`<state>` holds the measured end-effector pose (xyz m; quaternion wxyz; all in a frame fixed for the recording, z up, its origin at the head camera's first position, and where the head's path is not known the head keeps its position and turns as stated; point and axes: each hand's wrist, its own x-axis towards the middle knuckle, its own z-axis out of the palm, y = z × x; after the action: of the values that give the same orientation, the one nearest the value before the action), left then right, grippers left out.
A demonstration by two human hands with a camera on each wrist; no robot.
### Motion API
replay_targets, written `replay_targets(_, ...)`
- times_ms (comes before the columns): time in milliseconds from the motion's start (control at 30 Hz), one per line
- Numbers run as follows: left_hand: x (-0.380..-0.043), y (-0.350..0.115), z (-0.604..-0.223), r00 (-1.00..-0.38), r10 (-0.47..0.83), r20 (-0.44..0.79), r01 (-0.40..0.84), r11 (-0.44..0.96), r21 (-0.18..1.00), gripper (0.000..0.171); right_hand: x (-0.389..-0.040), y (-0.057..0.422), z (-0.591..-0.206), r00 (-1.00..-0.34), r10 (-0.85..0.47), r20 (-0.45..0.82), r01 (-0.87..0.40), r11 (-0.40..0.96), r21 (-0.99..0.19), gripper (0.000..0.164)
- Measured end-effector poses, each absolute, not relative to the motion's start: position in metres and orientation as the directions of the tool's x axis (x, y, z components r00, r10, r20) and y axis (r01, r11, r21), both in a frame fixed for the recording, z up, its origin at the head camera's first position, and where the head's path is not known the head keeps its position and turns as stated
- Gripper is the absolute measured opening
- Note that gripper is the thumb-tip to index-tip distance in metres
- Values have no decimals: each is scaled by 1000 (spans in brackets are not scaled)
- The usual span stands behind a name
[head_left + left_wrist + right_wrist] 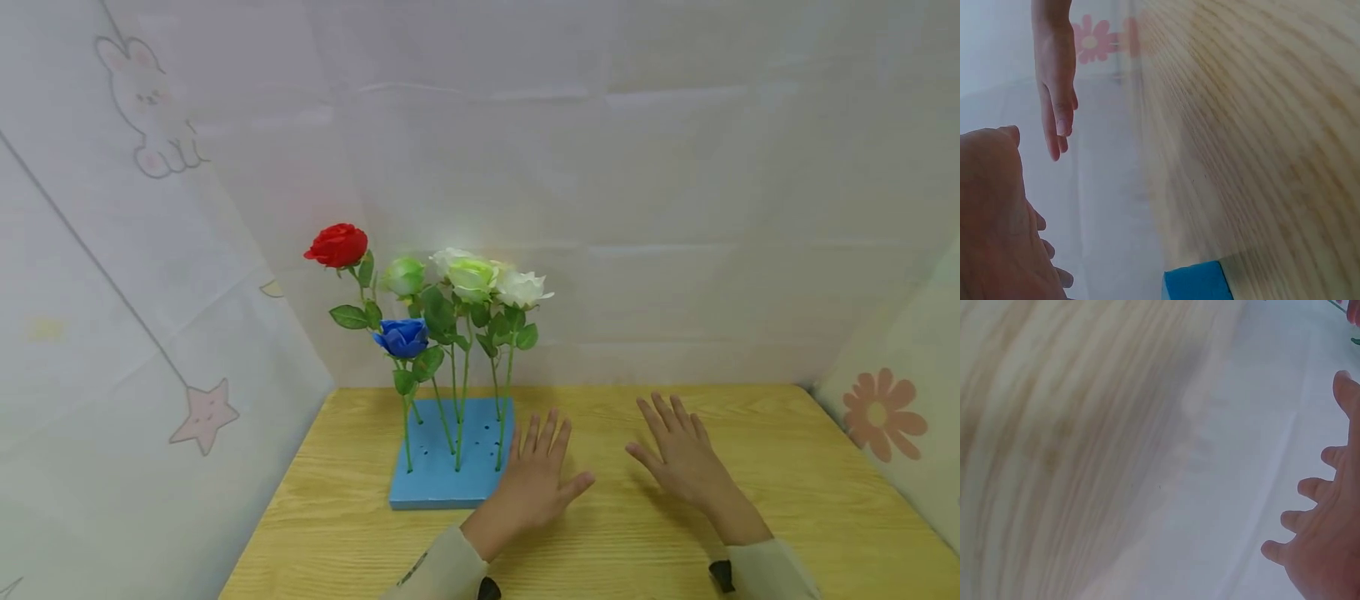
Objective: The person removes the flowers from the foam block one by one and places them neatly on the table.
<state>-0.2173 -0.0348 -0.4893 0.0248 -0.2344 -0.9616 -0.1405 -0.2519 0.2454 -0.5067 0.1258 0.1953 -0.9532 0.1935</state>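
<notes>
A blue foam block [442,492] with several small holes lies on the table, artificial roses standing in it on green stems. Among the roses are a red rose [337,246] at the left, a blue rose [402,338] lower in front, a green bud [405,276], a pale green rose [472,277] and a white rose [522,288]. My left hand [534,483] is spread beside the block, overlapping its right edge in the head view, and holds nothing. Farther right, my right hand [678,458] hovers over the table with fingers straight and nothing in it.
The wooden table [600,550] runs back to a pale cloth backdrop [675,208]. Cloth hangs at both sides too, printed with a rabbit [153,108], a star [206,415] and a pink flower [885,415].
</notes>
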Motion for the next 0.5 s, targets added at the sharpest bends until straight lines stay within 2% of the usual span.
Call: replay_targets(500, -187, -74, -480, -871, 481, 102, 489, 828, 274, 88, -262, 221, -505, -869, -352, 348, -476, 789, -390, 80)
